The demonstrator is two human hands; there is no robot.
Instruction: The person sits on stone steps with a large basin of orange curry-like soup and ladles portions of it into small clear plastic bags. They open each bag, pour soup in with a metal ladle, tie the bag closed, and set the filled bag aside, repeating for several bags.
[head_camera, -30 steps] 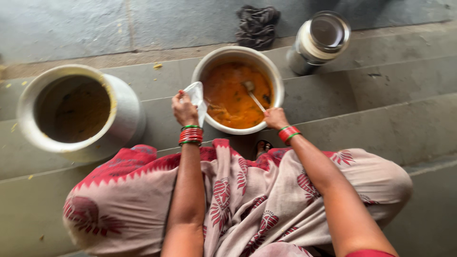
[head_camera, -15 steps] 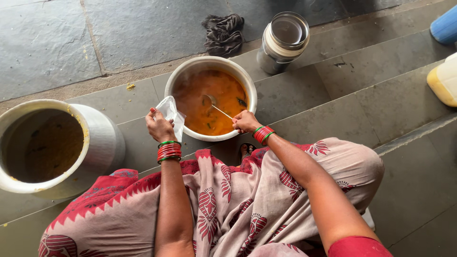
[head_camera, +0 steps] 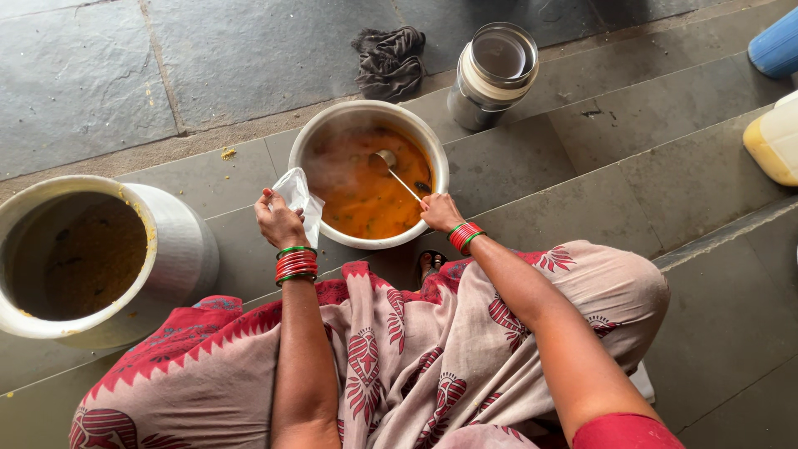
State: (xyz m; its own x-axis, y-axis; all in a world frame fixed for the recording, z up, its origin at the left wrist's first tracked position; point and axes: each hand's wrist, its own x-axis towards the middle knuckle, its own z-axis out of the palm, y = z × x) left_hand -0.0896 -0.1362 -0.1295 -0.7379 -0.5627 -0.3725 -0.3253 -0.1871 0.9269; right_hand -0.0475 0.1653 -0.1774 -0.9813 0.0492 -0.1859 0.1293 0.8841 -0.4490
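Note:
A wide metal pot (head_camera: 309, 150) of orange curry stands on the stone step in front of me. My right hand (head_camera: 439, 213) grips the handle of a metal ladle (head_camera: 391, 167) whose bowl rests in the curry. My left hand (head_camera: 279, 223) holds a clear plastic bag (head_camera: 299, 196) by the pot's left rim. Red and green bangles are on both wrists. My pink and red patterned cloth covers my knees below.
A large metal pot (head_camera: 179, 249) of brownish food stands at the left. A lidded steel container (head_camera: 492, 75) and a dark crumpled rag (head_camera: 389, 60) lie behind the curry pot. A yellow-white jug (head_camera: 775, 137) and a blue item (head_camera: 777, 46) sit at the right edge.
The view has shifted, so the pots appear further left and lower. My right hand has moved the ladle within the curry. My left hand still holds the bag by the rim.

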